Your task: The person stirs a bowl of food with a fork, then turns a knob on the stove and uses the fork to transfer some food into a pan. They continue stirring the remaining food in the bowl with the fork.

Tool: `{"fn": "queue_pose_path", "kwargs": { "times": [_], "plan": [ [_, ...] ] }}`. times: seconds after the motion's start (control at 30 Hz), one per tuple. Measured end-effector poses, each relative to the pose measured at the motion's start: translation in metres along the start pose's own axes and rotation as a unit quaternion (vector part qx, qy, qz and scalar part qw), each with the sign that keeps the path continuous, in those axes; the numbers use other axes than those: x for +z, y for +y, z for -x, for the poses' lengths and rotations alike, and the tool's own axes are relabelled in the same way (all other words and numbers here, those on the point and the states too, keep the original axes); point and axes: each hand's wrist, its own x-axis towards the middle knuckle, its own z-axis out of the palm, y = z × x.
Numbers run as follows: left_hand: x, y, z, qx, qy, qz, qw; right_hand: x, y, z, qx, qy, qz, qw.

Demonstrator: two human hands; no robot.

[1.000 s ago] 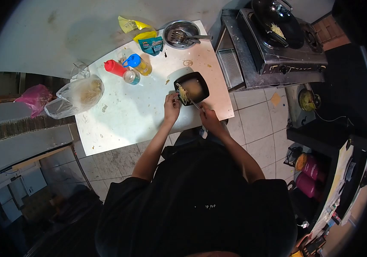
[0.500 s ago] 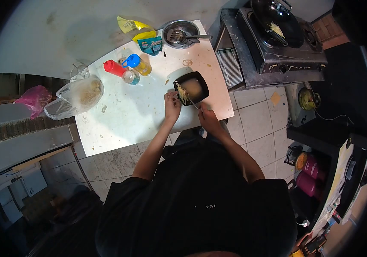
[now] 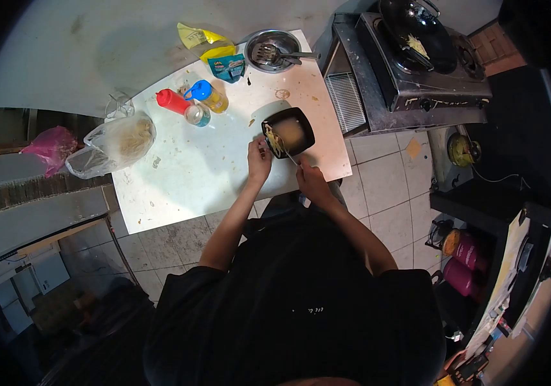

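Note:
A black square bowl stands tilted in view near the right side of the white table. Pale food strips lie along its left side, with brownish liquid beside them. My left hand has its fingers curled at the bowl's left edge. My right hand is closed round the handle of a thin metal utensil, whose far end reaches the food in the bowl. That end is too small to identify.
Behind the bowl are a metal basin with utensils, a teal packet, a red bottle, a blue-capped bottle and a glass jar. A plastic bag lies left. A wok sits on the stove.
My right hand and the utensil have shifted very slightly to the left. The bowl and my left hand look nearly the same.

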Motion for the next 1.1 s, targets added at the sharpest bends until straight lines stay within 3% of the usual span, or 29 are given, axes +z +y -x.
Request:
{"fn": "queue_pose_path", "kwargs": {
  "times": [0.53, 1.1],
  "plan": [
    [0.001, -0.001, 0.0, -0.022, 0.005, -0.004, 1.0, -0.01, -0.018, -0.001, 0.041, -0.038, -0.009, 0.998],
    [-0.002, 0.009, 0.0, -0.033, 0.002, 0.008, 0.999, -0.006, -0.012, 0.001, 0.022, -0.027, -0.001, 0.999]
  ]
}}
